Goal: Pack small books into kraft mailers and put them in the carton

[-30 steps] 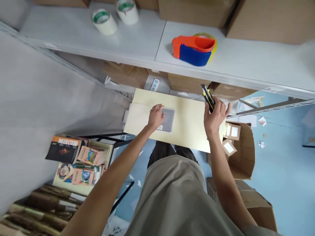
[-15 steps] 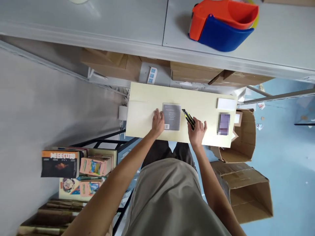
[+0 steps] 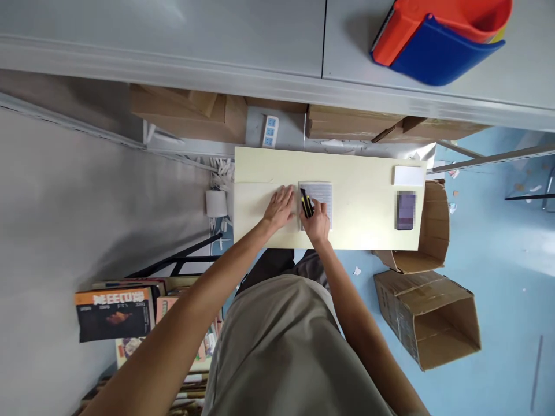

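Observation:
A thin grey book or booklet (image 3: 323, 193) lies flat on the cream board (image 3: 364, 199), faint rows of print on its pale upper face. My right hand (image 3: 318, 224) rests over it, closed round a black and yellow utility knife (image 3: 307, 203). The knife's tip points away from me, near the booklet's left edge; whether the blade touches is too small to tell. Just left of the booklet, my left hand (image 3: 280, 207) lies flat on the board, fingers stretched out and holding nothing.
A white box (image 3: 409, 175) and a purple, blurred-out item (image 3: 406, 211) lie on the board's right end. Cardboard boxes (image 3: 446, 341) stand on the floor to the right. Books (image 3: 115, 315) are stacked lower left. Beyond the board is a power strip (image 3: 270, 132); a grey shelf (image 3: 182, 46) spans the top.
My right hand has moved left with the utility knife, from beside the booklet to over it. My left hand has come off the booklet's edge and flattened. The booklet's upper face looks paler.

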`<act>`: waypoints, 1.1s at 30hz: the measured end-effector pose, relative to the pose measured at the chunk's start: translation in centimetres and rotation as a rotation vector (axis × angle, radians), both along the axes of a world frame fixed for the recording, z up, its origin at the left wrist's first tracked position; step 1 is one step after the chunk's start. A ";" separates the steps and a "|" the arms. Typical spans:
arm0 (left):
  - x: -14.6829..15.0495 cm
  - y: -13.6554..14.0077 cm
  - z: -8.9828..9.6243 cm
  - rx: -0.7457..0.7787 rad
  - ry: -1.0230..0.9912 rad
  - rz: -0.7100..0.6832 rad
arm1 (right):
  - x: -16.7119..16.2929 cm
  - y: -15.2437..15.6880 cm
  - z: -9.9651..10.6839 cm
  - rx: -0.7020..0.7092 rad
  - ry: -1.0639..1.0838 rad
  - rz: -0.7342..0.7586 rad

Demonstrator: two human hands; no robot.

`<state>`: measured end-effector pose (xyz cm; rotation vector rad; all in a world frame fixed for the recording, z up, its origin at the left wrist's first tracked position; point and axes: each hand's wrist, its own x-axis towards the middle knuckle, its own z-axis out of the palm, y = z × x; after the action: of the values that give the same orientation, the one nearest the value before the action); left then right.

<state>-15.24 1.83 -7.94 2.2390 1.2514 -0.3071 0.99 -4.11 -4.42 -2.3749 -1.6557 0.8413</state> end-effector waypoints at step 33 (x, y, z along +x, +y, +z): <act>-0.2 1.7 -0.2 -0.059 0.030 -0.040 | -3.4 3.6 1.2 -0.243 -0.248 0.238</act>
<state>-15.44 3.54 -8.16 2.2186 1.1984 -0.3892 -2.42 -0.55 -3.19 -2.5664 -2.0736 0.8564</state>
